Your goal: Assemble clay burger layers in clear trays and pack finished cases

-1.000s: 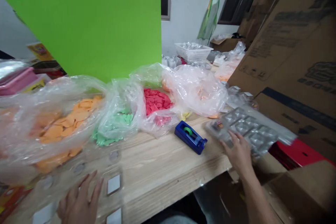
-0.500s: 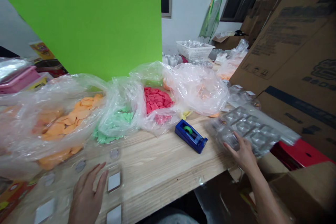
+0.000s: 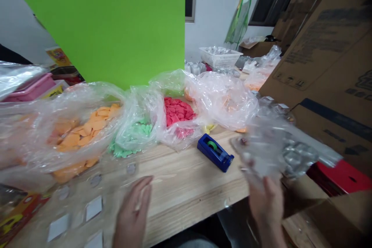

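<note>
My right hand (image 3: 266, 197), smeared by motion, is closed on the lower edge of a clear plastic tray (image 3: 263, 147), tilted up and blurred over the table's right edge. Behind it lie more clear moulded trays (image 3: 299, 153). My left hand (image 3: 135, 209) hovers over the front of the table, fingers stretched out and thumb apart, nothing in it. Left of it, clear plastic packaging with white square cards (image 3: 93, 208) and round discs (image 3: 95, 179) lies on the wood. A blue tape dispenser (image 3: 215, 152) with green tape stands between my hands.
Clear bags hold orange pieces (image 3: 87, 128), green pieces (image 3: 132, 137) and red pieces (image 3: 178, 111) along the back. A green panel (image 3: 116, 27) rises behind them. Large cardboard boxes (image 3: 328, 73) flank the right, with a red box (image 3: 340, 178) below. A white basket (image 3: 221, 59) stands farther back.
My right hand has pulled back toward me and lifted a clear tray from the others. My left hand has moved right, off the packaging with the cards. The view has shifted slightly.
</note>
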A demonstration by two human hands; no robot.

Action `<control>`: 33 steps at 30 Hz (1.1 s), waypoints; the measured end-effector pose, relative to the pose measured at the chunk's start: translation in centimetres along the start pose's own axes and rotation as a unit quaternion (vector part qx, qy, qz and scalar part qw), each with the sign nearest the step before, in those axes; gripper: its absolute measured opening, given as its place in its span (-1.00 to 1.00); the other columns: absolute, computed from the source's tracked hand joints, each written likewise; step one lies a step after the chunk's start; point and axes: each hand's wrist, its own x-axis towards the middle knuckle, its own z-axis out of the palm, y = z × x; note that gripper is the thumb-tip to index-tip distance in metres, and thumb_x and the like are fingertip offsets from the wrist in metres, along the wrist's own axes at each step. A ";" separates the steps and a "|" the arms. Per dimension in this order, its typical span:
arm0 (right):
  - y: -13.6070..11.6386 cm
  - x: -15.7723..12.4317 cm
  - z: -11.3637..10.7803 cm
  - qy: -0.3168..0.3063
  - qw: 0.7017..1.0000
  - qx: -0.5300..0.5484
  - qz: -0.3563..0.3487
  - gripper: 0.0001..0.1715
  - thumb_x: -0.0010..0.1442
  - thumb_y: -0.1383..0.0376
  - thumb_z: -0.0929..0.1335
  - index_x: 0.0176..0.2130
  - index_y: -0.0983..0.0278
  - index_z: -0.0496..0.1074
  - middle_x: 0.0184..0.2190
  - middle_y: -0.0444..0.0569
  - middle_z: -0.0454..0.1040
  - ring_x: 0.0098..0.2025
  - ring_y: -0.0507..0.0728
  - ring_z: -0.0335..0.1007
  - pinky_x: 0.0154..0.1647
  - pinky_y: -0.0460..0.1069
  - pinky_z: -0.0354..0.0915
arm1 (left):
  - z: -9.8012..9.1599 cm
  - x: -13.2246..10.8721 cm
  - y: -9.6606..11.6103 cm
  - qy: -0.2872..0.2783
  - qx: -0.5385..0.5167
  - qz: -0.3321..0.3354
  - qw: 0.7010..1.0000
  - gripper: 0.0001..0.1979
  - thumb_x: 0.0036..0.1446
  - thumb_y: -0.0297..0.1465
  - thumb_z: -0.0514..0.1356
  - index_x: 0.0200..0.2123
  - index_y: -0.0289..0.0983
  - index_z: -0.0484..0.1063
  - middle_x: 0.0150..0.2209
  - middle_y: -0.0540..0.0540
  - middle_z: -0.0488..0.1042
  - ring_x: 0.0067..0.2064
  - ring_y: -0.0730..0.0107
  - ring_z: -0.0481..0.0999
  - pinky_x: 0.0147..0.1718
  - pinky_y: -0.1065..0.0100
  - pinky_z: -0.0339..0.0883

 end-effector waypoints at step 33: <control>-4.8 -10.6 9.2 -0.426 0.709 0.432 0.360 -0.45 -0.08 -0.10 0.31 -0.10 0.03 0.34 -0.12 -0.03 0.42 -0.10 0.33 0.34 -0.21 0.24 0.29 | -2.2 2.7 5.4 0.056 -0.327 -0.254 0.908 -0.84 0.03 -0.29 0.13 -0.42 -0.27 0.30 -0.49 0.03 0.38 -0.45 0.51 0.36 -0.42 0.47 0.24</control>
